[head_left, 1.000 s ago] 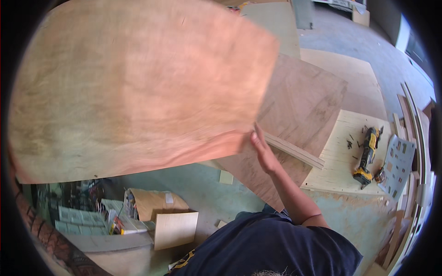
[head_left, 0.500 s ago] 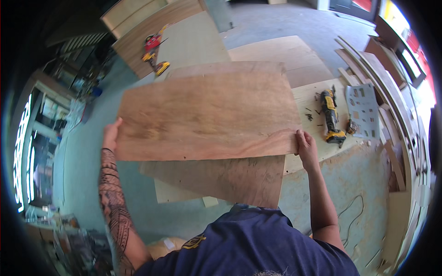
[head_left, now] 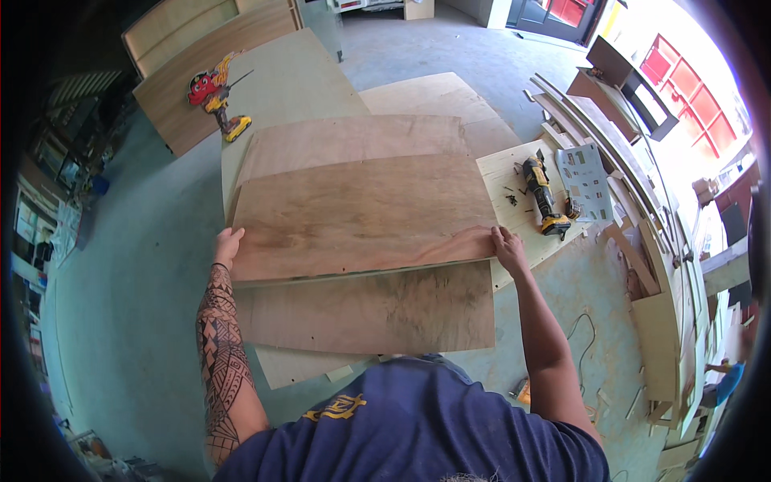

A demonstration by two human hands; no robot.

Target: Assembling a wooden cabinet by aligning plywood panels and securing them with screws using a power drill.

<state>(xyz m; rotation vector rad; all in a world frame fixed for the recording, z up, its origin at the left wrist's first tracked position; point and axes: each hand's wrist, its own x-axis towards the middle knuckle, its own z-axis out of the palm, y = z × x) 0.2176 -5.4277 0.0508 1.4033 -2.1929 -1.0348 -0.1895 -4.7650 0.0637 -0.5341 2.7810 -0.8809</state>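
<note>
A reddish-brown plywood panel [head_left: 361, 210] spans the space between my two hands, its near edge slightly raised. My left hand [head_left: 228, 247] grips its near left corner, fingers closed over the edge. At the near right corner, my right hand [head_left: 508, 248] pinches the panel with the thumb on top. Below it lies a larger plywood sheet [head_left: 377, 309], which shows in front of the panel. Another pale sheet [head_left: 353, 138] extends beyond the far edge. Whether the panel's far side rests on these sheets I cannot tell.
A yellow-black cordless power tool [head_left: 546, 197] lies on the pale board at right, beside dark screws [head_left: 511, 199] and a printed sheet [head_left: 585, 181]. A cordless drill [head_left: 222, 116] lies at far left. Stacked timber strips [head_left: 634, 233] line the right. A cable [head_left: 593, 345] crosses the floor.
The panel has come down closer to the sheets below and squared up with them, both hands still holding its near corners. The head view has shifted too.
</note>
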